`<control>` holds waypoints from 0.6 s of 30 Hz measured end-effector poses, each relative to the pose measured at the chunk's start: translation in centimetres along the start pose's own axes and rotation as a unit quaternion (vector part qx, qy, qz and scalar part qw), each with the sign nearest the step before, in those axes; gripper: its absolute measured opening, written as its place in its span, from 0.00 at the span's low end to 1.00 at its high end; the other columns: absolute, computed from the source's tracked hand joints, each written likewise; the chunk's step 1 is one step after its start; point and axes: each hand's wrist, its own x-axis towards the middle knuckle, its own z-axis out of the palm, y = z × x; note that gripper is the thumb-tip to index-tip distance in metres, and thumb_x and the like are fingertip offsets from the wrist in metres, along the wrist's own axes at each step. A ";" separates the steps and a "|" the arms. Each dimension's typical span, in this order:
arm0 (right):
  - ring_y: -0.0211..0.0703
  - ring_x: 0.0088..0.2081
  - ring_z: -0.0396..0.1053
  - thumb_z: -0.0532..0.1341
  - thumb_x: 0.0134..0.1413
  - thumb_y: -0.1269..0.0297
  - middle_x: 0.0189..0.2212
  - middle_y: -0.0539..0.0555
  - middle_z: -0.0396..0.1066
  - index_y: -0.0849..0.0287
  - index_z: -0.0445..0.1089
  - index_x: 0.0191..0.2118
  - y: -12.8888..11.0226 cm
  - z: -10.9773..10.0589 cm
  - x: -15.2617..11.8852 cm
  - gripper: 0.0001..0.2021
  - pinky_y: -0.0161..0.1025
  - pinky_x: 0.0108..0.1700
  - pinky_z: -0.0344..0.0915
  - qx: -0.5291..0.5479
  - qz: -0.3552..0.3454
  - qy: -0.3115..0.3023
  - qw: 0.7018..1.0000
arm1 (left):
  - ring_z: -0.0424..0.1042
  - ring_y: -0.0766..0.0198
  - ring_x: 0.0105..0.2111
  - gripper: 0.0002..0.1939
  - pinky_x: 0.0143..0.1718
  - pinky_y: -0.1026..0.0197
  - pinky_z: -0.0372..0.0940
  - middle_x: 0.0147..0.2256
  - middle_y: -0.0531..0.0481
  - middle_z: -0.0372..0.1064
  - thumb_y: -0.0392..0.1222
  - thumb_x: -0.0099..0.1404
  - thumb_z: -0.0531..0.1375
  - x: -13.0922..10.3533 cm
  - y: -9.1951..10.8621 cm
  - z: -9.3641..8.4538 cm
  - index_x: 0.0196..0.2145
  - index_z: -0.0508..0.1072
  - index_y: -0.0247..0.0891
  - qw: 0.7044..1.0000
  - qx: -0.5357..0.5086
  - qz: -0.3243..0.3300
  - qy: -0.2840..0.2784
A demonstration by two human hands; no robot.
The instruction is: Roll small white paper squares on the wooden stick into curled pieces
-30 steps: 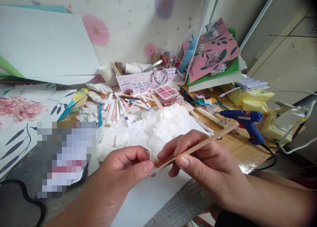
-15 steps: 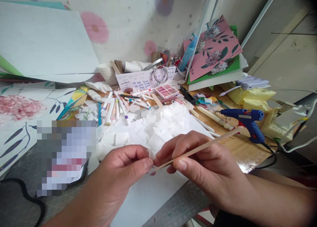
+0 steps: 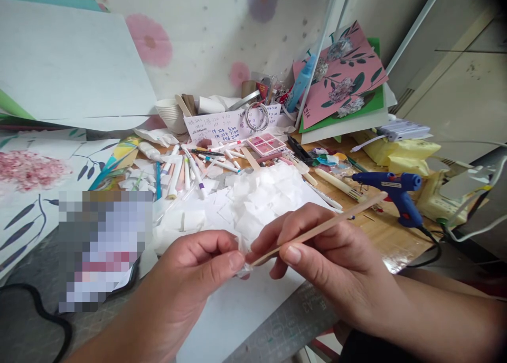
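My left hand [image 3: 206, 268] pinches a small piece of thin whitish paper [image 3: 243, 257] between thumb and forefinger. A thin wooden stick [image 3: 328, 225] slants up to the right in the grip of my right hand [image 3: 320, 252]; its lower tip meets the small piece at my left fingertips. Beneath my hands lies a white sheet [image 3: 233, 315] on a grey cutting mat [image 3: 277, 326]. Just beyond my fingers is a heap of white paper squares [image 3: 265, 191].
A blue glue gun [image 3: 400, 191] lies at the right, its cord trailing off. Markers [image 3: 194, 170], a pink palette [image 3: 266, 145] and paper cups [image 3: 170, 112] stand or lie behind the heap. A blurred-out flat object [image 3: 109, 252] is at the left.
The stick has tilted slightly, its upper end lower and clearer against the table. My right-hand fingers have shifted a little; my left hand has hardly moved.
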 end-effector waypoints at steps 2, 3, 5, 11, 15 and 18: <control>0.36 0.35 0.74 0.59 0.66 0.67 0.39 0.55 0.77 0.56 0.67 0.38 0.0 0.0 -0.1 0.02 0.35 0.36 0.73 0.002 0.004 0.002 1.000 | 0.64 0.58 0.32 0.11 0.37 0.57 0.59 0.25 0.53 0.67 0.48 0.57 0.64 0.0 0.0 0.0 0.23 0.73 0.41 1.000 -0.002 -0.002 0.000; 0.36 0.35 0.74 0.59 0.66 0.67 0.39 0.55 0.77 0.56 0.67 0.38 0.0 0.1 -0.1 0.02 0.34 0.36 0.72 0.003 0.005 0.002 1.000 | 0.64 0.58 0.33 0.11 0.37 0.57 0.59 0.25 0.53 0.67 0.49 0.57 0.64 0.0 0.1 0.0 0.23 0.73 0.41 1.000 -0.003 -0.002 0.001; 0.35 0.35 0.73 0.59 0.65 0.68 0.39 0.55 0.77 0.57 0.67 0.38 0.0 0.0 -0.2 0.02 0.34 0.36 0.72 0.008 0.005 0.003 1.000 | 0.64 0.58 0.33 0.11 0.37 0.57 0.59 0.26 0.53 0.67 0.49 0.57 0.64 0.0 0.1 0.0 0.24 0.73 0.41 1.000 -0.002 -0.002 0.002; 0.37 0.38 0.75 0.59 0.65 0.67 0.39 0.55 0.77 0.56 0.67 0.39 0.0 0.0 -0.1 0.02 0.36 0.39 0.74 0.002 0.003 -0.007 1.000 | 0.64 0.59 0.32 0.10 0.36 0.58 0.59 0.26 0.54 0.68 0.49 0.58 0.64 0.0 0.1 0.0 0.25 0.75 0.41 1.000 0.004 0.008 0.008; 0.37 0.37 0.75 0.59 0.65 0.67 0.39 0.55 0.77 0.56 0.68 0.38 -0.1 0.0 -0.1 0.02 0.36 0.39 0.75 0.002 0.000 -0.001 1.000 | 0.63 0.59 0.32 0.11 0.36 0.58 0.59 0.26 0.54 0.68 0.49 0.59 0.65 -0.1 -0.1 -0.3 0.26 0.75 0.41 1.000 0.016 0.004 0.005; 0.40 0.40 0.76 0.59 0.65 0.68 0.38 0.55 0.77 0.56 0.68 0.38 -0.2 0.1 -0.1 0.02 0.39 0.43 0.75 0.000 -0.004 -0.008 1.000 | 0.62 0.60 0.32 0.11 0.35 0.59 0.58 0.26 0.55 0.66 0.50 0.60 0.64 -0.1 -0.4 -0.5 0.26 0.75 0.42 0.999 0.033 0.010 0.003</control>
